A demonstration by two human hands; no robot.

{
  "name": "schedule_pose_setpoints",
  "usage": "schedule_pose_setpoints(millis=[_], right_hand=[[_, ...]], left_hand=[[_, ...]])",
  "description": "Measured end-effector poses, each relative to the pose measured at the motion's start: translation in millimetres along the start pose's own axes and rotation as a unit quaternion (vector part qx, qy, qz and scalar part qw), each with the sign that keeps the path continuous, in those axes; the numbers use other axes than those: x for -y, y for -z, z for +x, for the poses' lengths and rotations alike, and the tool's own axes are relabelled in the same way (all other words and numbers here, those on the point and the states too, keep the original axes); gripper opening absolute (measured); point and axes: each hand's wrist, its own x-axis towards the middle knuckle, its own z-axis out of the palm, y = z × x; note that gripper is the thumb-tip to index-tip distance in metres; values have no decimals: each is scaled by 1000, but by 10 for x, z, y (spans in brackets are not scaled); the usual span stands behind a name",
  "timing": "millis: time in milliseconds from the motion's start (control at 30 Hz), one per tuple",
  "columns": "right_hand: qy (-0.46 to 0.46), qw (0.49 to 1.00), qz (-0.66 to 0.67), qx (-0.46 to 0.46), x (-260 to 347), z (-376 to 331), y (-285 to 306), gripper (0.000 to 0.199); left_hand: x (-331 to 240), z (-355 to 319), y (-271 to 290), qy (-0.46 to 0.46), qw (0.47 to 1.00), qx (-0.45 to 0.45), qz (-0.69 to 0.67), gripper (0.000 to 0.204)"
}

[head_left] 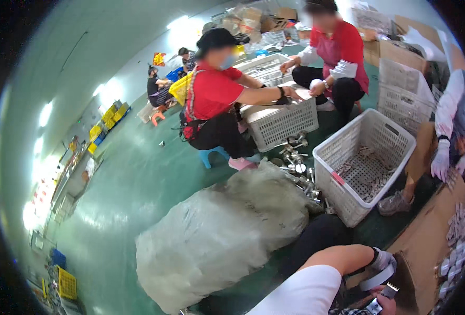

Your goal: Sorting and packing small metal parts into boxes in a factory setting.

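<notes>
The person's left hand (382, 262) sits at the lower edge of the view, at the near end of a brown cardboard box (426, 241). A bare forearm in a white sleeve leads up to it. The fingers curl closed around a tape dispenser (380, 286). Its roll of pale tape is a flat ring seen nearly edge on, its long axis running from lower left up to the right. A toothed metal cutter juts out below the roll toward the lower right. The dispenser looks like grey plastic, smooth and partly hidden by the hand. The right hand does not show, so its grip cannot be told.

The cardboard box is matte with a folded flap, and small round silvery pieces lie in rows inside it. Just left of the box stands a white plastic lattice basket (348, 157), square-walled, with metal parts on its floor. Left of the box, past the basket, shiny metal fittings (295, 157) lie scattered on the green floor. Beside them rests a large bulging grey sack (222, 231) of crinkled plastic. Beyond the box, other people sit around more white baskets; one gloved hand (441, 160) hangs over its far end.
</notes>
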Motion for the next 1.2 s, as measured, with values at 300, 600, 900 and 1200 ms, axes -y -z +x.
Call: schedule_pose_setpoints(millis=[300, 600, 900, 1200], right_hand=[[77, 996, -37, 2, -53, 164, -143, 38], [108, 992, -69, -9, -279, 170, -195, 40], [188, 980, -67, -13, -330, 251, -325, 42], [-19, 995, -49, 85, -630, 138, -451, 47]], left_hand=[[1, 239, -65, 115, 976, 134, -126, 22], [-329, 144, -50, 127, 975, 80, -164, 25], [299, 307, -245, -4, 996, -13, -93, 53], [-287, 112, -146, 30, 998, 50, -35, 47]])
